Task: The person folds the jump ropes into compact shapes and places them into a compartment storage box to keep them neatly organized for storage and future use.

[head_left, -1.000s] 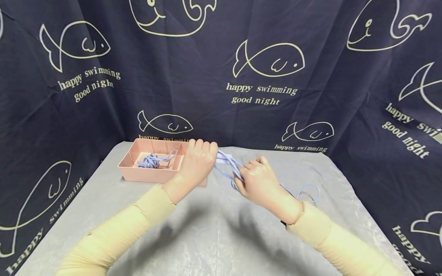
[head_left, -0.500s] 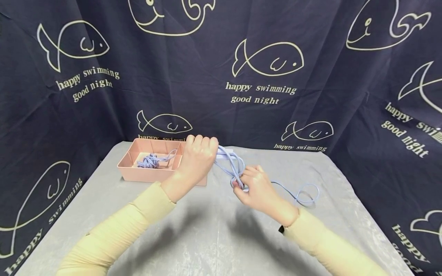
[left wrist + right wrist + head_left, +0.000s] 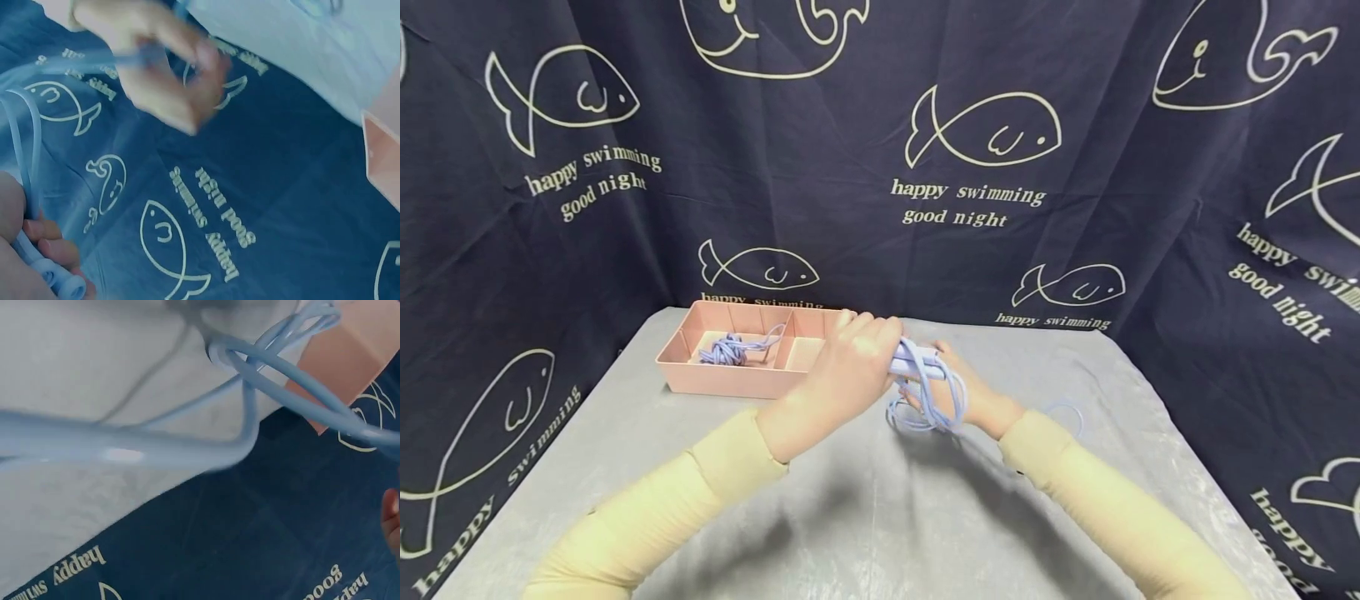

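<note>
In the head view, my left hand [image 3: 857, 362] grips the light blue handles of a jump rope [image 3: 917, 367], with loops of its cord hanging over and below them. The handles' round ends [image 3: 70, 287] stick out past the curled fingers in the left wrist view. Behind the loops is my right hand [image 3: 970, 387], partly covered by them. The left wrist view shows that hand blurred, with its fingers curled on the blue cord [image 3: 75, 61]. Thick and thin stretches of blue cord [image 3: 294, 375] cross the right wrist view.
A pink box [image 3: 722, 382] with a divider stands left of the hands. One compartment holds a tangled blue cord bundle [image 3: 727, 350]. To the right, a thin cord loop [image 3: 1067, 407] lies on the grey tablecloth [image 3: 880, 517]. Dark fish-print curtains [image 3: 820, 192] hang behind and at both sides.
The left hand has shifted right and slightly down, bringing the handles out into view. My right hand has gone behind the cord, whose loops now hang over the handles.
</note>
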The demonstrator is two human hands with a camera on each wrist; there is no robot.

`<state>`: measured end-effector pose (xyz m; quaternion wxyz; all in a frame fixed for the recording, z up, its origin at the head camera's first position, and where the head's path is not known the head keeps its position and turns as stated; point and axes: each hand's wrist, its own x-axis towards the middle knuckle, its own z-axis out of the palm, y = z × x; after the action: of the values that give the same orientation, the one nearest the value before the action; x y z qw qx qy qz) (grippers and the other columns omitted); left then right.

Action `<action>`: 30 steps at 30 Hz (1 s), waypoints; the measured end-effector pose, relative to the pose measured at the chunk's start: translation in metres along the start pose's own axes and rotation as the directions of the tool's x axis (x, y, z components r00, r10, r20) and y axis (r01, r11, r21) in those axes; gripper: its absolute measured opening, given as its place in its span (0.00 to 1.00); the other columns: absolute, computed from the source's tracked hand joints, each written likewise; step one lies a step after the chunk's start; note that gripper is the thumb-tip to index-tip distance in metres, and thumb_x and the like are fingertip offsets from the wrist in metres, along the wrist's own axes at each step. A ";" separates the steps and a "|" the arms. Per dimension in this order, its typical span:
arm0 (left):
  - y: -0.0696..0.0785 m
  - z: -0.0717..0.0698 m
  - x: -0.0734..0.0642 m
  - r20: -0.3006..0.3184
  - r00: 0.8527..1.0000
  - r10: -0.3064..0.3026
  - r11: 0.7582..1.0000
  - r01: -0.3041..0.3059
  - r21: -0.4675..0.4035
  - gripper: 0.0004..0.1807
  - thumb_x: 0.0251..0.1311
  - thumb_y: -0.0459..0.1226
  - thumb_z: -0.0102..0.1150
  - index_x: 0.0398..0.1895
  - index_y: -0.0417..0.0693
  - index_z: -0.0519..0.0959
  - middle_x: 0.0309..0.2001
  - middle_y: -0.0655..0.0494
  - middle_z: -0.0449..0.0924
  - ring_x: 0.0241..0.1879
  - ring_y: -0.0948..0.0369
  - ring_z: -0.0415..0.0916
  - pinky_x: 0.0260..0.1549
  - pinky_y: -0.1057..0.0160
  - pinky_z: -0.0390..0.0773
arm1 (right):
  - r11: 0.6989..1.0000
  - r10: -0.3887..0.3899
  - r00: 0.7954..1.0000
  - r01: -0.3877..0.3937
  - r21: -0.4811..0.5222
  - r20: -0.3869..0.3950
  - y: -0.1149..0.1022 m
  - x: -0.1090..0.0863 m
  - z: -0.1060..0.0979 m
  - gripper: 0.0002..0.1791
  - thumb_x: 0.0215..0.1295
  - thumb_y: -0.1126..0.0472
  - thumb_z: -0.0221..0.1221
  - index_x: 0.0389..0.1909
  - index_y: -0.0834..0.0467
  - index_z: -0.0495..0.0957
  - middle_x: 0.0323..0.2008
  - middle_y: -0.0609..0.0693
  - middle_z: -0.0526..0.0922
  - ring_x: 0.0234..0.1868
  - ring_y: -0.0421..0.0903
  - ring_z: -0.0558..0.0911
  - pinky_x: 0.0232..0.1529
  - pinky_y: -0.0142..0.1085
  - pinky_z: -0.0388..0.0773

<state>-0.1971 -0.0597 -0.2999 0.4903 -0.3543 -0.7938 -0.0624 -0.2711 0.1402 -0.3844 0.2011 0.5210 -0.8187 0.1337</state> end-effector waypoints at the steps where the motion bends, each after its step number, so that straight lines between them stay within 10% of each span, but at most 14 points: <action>1: 0.002 0.000 -0.001 0.016 1.000 0.009 1.000 -0.008 -0.014 0.16 0.34 0.32 0.66 0.28 0.43 0.71 0.21 0.54 0.73 0.22 0.55 0.70 0.28 0.58 0.65 | 0.998 0.027 1.000 -0.026 -0.050 0.009 0.003 0.003 -0.001 0.17 0.55 0.55 0.58 0.43 0.60 0.78 0.39 0.50 0.81 0.42 0.46 0.76 0.49 0.40 0.66; 11: 0.013 0.003 -0.009 0.192 0.973 0.126 0.991 -0.116 -0.061 0.18 0.34 0.40 0.72 0.28 0.48 0.73 0.23 0.57 0.75 0.25 0.57 0.74 0.28 0.61 0.64 | 0.863 0.227 0.962 -0.270 -0.428 -0.150 0.026 0.037 -0.037 0.09 0.56 0.53 0.55 0.23 0.53 0.74 0.24 0.48 0.76 0.30 0.51 0.73 0.36 0.46 0.63; 17: 0.017 0.007 -0.015 0.297 0.935 0.195 0.980 -0.178 -0.084 0.14 0.40 0.42 0.69 0.24 0.50 0.71 0.20 0.59 0.76 0.23 0.59 0.75 0.27 0.62 0.63 | 0.821 0.027 0.954 -0.192 -0.537 -0.299 0.036 0.048 -0.072 0.15 0.59 0.52 0.51 0.20 0.58 0.72 0.22 0.52 0.75 0.28 0.55 0.72 0.36 0.49 0.65; 25: 0.020 0.010 -0.018 0.435 0.868 0.239 0.971 -0.221 -0.091 0.12 0.42 0.43 0.68 0.24 0.54 0.73 0.19 0.62 0.76 0.21 0.61 0.76 0.26 0.63 0.63 | 0.771 -0.200 0.875 -0.137 -0.622 -0.440 0.025 0.064 -0.107 0.15 0.66 0.59 0.46 0.21 0.62 0.71 0.19 0.55 0.73 0.24 0.57 0.70 0.37 0.52 0.65; 30: 0.024 0.017 -0.027 0.460 0.856 0.236 0.968 -0.249 -0.033 0.11 0.42 0.44 0.67 0.22 0.55 0.72 0.18 0.62 0.75 0.19 0.62 0.73 0.25 0.63 0.61 | 0.761 -0.238 0.836 -0.156 -0.630 -0.495 0.007 0.072 -0.124 0.15 0.66 0.59 0.48 0.22 0.62 0.70 0.17 0.55 0.71 0.24 0.56 0.70 0.38 0.52 0.66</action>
<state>-0.1879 -0.0480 -0.3370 0.2970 -0.4490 -0.8371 0.0966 -0.2811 0.1388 -0.2415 0.5965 0.3769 -0.7084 -0.0190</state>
